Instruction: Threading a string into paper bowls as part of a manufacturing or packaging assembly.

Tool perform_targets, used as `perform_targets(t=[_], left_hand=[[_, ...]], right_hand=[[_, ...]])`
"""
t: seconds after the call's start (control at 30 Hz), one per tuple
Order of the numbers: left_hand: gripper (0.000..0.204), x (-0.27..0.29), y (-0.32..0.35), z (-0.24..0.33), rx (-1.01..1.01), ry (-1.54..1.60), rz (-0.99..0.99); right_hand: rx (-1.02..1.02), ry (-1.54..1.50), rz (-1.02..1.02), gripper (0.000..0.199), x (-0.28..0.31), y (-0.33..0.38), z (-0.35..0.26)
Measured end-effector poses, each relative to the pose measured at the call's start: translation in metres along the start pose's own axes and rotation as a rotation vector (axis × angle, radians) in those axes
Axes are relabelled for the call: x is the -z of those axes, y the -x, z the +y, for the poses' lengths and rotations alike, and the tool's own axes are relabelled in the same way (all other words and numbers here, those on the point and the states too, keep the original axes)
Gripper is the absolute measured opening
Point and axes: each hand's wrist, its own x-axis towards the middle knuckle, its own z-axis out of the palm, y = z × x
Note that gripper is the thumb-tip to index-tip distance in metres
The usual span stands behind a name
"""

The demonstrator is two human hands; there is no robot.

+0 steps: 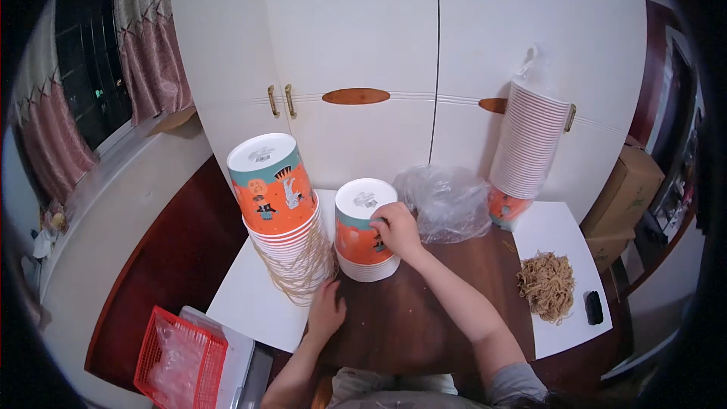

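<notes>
1. Nearest the camera, the person's forearms come up from the lower edge; the left hand [326, 310] lies loosely curled on the dark wooden bench [413, 318], touching nothing but the top, just beside the foot of the tall cup stack [284, 216].
2. Right hand [395, 229] is up on the short cup stack [365, 229], fingers bent over the rim and side of the top cup, gripping it.
3. That short stack stands upside down at the middle of the bench, touching nothing else that I can see.
4. Judging by the look, these are thin paper cups: light, slightly crushable, likely snug in the nest. Best taken at the stiff base rim, not squeezed at mid-wall.
5. Prints: orange walls with a teal band and small cartoon figures, white bases.
6. The tall stack leans left, and a bundle of tan rubber bands [303, 273] is looped around its lower cups.
7. Behind, a crumpled clear plastic bag [447, 201]; a third stack [526, 148] in a clear sleeve leans on the white cupboard [356, 45].
8. Right side: a heap of loose rubber bands [547, 284] on a white sheet, a small black object [594, 307] beside it.
9. Lower left, a red plastic basket [178, 356].
</notes>
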Motion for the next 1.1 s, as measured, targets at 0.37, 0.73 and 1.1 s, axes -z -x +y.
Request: perform_targets(t=[0.37,0.73,1.1], left_hand=[[0.064,-0.028,-0.032,0.020,-0.164,-0.235,0.039],[0.068,0.012,-0.038,0.071,0.092,1.125,-0.122],[0.048,0.014,-0.043,0.098,0.022,0.813,-0.282]], right_hand=[[-0.130,-0.157,0.151,0.008,0.075,-0.041,-0.046],[-0.818,-1.292,0.158,0.016,0.169,0.066,0.012],[-1.252,-1.178,0.210,0.018,0.127,0.162,0.005]])
